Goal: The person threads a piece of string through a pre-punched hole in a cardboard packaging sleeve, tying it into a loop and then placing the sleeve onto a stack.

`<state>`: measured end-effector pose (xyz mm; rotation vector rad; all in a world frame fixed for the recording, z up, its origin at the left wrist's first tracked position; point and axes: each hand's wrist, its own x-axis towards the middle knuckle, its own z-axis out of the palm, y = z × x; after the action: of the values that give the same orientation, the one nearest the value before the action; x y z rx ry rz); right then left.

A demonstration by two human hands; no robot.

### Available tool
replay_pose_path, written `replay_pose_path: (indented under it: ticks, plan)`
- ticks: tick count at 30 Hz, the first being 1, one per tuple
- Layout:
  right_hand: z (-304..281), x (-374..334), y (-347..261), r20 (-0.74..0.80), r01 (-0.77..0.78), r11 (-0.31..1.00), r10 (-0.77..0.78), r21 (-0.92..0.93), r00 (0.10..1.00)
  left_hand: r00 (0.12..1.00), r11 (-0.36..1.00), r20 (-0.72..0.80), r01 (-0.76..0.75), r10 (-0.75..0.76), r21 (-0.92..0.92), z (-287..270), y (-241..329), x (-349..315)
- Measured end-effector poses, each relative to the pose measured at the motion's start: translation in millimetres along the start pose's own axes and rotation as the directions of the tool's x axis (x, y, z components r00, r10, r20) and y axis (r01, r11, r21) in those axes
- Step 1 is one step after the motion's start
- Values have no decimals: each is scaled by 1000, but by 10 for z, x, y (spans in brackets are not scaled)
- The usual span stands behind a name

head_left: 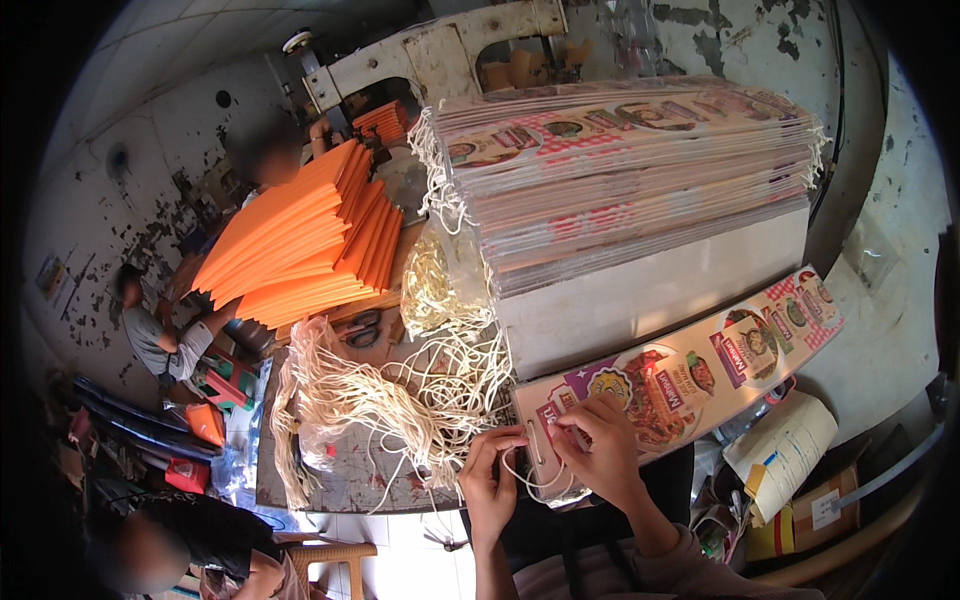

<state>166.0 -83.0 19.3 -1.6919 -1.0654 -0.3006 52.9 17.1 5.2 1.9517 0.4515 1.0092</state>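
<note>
In front of me lies a long printed panel (700, 385) with food pictures and a red checked end, slanting up to the right. At its near left end a white cord (527, 484) makes a loop beside punched holes. My left hand (489, 482) is closed at that edge, thumb and finger pinching the cord. My right hand (603, 450) rests over the panel's left end, fingertips pinched on the cord too; the exact grip is partly hidden. A bundle of loose white cords (400, 400) spreads on the table to the left of my hands.
Behind the panel rises a tall stack of similar panels (640, 190) with cord ends at both sides. Orange folded sheets (300, 240) are piled at left, near scissors (362, 329). A rolled paper (785, 450) stands at right. Other people sit at left, one near a chair (340, 560).
</note>
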Motion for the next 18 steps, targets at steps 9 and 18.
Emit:
replay_pose_path:
  ticks: [9, 18]
  plan:
    - [6, -6, 11, 4, 12, 1000, -12, -7, 1000, 999, 1000, 25, 27, -27, 2, -12, 23, -1]
    - [-11, -4, 26, 29, 2, 1000, -1, -22, 1000, 999, 996, 16, -34, 33, 80, 4, 28, 23]
